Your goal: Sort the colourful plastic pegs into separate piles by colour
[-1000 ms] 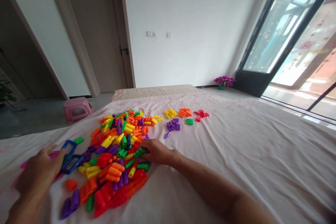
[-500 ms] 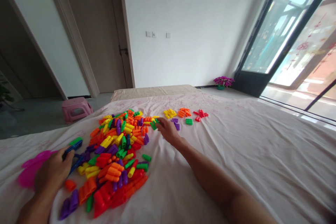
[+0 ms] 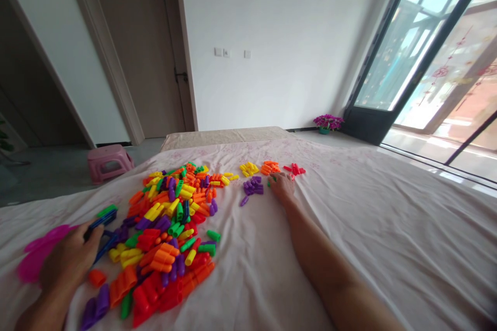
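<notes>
My right hand (image 3: pixel 283 187) reaches forward over the sheet, fingers bent down around a green toy block (image 3: pixel 268 183) that is mostly hidden beneath them. It is just in front of a cluster of orange blocks (image 3: pixel 270 167). Purple blocks (image 3: pixel 253 185) lie to its left, and red blocks (image 3: pixel 295 169) lie beyond it to the right. At the lower left, my left hand (image 3: pixel 72 256) is closed on a dark blue plastic piece (image 3: pixel 104 220). That hand is beside a large mixed heap of plastic toy blocks (image 3: pixel 166 212), in front of a magenta plastic object (image 3: pixel 31 264).
A pale wrinkled sheet (image 3: pixel 368 227) covers the surface. Yellow blocks (image 3: pixel 249 168) sit in a small group near its far side. Beyond the left edge stands a pink stool (image 3: pixel 110 163). A pot of purple flowers (image 3: pixel 328 123) is on the floor by the glass door (image 3: pixel 407 57).
My right hand has moved right, from beside the heap to the small colour groups, carrying green. The purple group is now uncovered. My left hand stays by the heap with the blue piece.
</notes>
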A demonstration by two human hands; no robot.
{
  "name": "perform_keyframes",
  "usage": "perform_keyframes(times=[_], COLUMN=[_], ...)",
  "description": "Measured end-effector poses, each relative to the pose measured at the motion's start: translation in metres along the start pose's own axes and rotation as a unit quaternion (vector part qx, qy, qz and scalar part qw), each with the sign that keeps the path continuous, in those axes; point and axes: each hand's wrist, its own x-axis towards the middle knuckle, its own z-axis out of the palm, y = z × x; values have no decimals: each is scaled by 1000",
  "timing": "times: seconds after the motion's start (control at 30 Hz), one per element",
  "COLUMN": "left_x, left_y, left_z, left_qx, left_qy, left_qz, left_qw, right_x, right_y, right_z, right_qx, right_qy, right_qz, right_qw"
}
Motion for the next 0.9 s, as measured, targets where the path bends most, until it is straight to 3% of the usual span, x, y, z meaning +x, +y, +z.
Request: perform_keyframes(times=[0.17, 0.27, 0.37, 0.43, 0.53, 0.63, 0.77, 0.9], left_x=[-7, -9, -9, -9, -10, -13, -16, -18], left_y=[12, 15, 16, 16, 17, 19, 23, 25], left_z=[-10, -12, -12, -12, -13, -16, -20, -22], left_qx=[12, 17, 20, 13, 5, 9, 11, 4], left_qy=[-12, -11, -19, -21, -19, -17, -22, -20], left_qz=[-23, -30, -38, -38, -33, -33, -38, -34], left_qw=[1000, 999, 999, 999, 999, 999, 999, 999], right_x=[-1, -4, -10, -17, -37, -66, -100, -116], right_y=[3, 0, -15, -32, -67, -100, -127, -137], right_z=[4, 1, -6, -9, -10, -8, -12, -19], right_qx=[-6, -16, 20, 87, 197, 260, 271, 209], right_qy=[-23, 17, 97, 98, 0, -142, -314, -371], right_qz=[8, 27, -47, -138, -280, -391, -467, -519], right_qw=[1000, 999, 994, 982, 940, 871, 781, 741])
